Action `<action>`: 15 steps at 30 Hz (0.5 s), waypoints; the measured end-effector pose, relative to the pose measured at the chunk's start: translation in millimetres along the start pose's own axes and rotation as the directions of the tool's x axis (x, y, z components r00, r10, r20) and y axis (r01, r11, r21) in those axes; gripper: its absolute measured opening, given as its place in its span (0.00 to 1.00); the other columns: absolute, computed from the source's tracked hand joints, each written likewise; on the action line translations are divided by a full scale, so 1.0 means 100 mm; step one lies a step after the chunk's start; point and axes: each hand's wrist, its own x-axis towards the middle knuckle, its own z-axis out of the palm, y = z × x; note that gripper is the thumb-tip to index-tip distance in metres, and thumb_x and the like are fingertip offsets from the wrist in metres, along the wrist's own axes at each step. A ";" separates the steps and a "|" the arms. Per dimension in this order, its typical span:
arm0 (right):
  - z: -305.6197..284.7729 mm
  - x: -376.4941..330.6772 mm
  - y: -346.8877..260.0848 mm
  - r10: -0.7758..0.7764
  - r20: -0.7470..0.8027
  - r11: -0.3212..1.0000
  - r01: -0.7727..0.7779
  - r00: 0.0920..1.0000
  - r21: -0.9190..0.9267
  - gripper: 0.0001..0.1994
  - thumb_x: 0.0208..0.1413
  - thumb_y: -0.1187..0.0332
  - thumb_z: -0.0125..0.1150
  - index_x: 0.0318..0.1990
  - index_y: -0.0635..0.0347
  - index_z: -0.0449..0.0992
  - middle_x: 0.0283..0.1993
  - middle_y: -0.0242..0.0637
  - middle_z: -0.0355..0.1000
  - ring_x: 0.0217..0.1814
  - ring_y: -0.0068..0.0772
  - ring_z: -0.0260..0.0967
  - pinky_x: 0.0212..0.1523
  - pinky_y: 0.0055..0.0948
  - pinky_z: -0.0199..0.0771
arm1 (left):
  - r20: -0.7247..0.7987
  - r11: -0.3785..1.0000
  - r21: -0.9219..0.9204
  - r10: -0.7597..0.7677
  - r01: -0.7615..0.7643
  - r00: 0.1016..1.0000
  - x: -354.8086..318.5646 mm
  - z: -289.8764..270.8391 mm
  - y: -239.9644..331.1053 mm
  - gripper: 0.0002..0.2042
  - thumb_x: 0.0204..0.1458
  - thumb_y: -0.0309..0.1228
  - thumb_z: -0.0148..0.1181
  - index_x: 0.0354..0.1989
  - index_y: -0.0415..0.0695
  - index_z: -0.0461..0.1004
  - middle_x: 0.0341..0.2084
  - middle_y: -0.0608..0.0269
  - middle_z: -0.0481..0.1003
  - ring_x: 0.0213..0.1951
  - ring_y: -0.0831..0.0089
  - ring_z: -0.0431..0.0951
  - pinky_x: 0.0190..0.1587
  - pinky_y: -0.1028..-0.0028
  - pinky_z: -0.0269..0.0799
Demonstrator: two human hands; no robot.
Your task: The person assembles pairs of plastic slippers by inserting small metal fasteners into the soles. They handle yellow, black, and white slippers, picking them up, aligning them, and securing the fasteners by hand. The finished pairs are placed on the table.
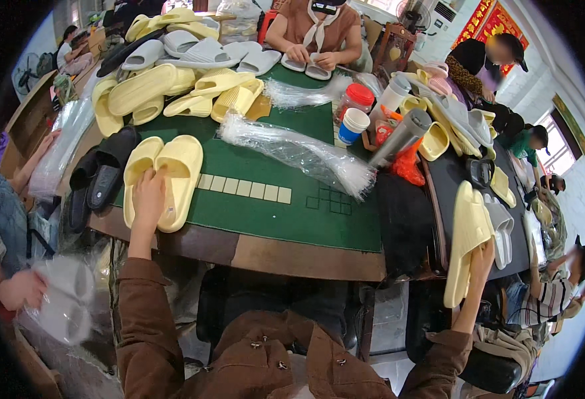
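Note:
On the green table mat a pair of pale yellow slippers [185,156] lies side by side, soles down. My left hand [149,196] rests on the pair, its fingers closed about the inner edge of the left slipper. Out to the right, my right hand [482,261] grips another yellow slipper [464,249] by its side, held on edge beside the dark table. Whether a second slipper is nested with it I cannot tell. Black slippers [112,163] lie left of the pair, and a row of small cream squares [243,187] runs to its right.
Yellow and grey slippers [196,52] are heaped at the back left. Bundled clear plastic bags [299,149] lie mid-table near a paper cup [354,126] and a steel flask [402,136]. Across the table a person [316,40] handles slippers. At left another person's hand [26,289] holds bagged grey slippers.

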 end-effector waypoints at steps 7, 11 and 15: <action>0.88 -0.54 -1.51 -0.049 0.382 0.987 -0.014 0.923 0.160 0.15 0.46 0.81 0.57 0.43 0.75 0.70 0.40 0.53 0.76 0.42 0.33 0.74 0.42 0.30 0.73 | -0.092 0.988 -0.049 -0.153 0.149 0.984 -0.28 -0.50 0.75 0.17 0.55 0.27 0.53 0.54 0.42 0.71 0.43 0.47 0.72 0.45 0.50 0.73 0.49 0.57 0.67; 1.53 -0.90 -2.04 -0.053 0.510 0.971 -0.075 0.858 0.227 0.13 0.48 0.71 0.62 0.34 0.74 0.70 0.31 0.57 0.74 0.34 0.40 0.77 0.32 0.35 0.73 | -0.057 0.847 -0.531 -0.079 0.037 0.995 -0.45 -0.75 1.15 0.15 0.56 0.26 0.52 0.51 0.38 0.72 0.43 0.46 0.71 0.47 0.49 0.72 0.50 0.62 0.67; 2.21 -1.21 -2.05 -0.133 0.472 0.959 -0.007 0.872 0.284 0.12 0.55 0.69 0.59 0.39 0.72 0.69 0.32 0.50 0.70 0.31 0.39 0.69 0.32 0.35 0.69 | 0.058 0.667 -0.745 0.042 0.015 0.997 -0.56 -0.81 1.66 0.16 0.57 0.28 0.53 0.53 0.38 0.71 0.46 0.47 0.70 0.48 0.51 0.72 0.52 0.63 0.67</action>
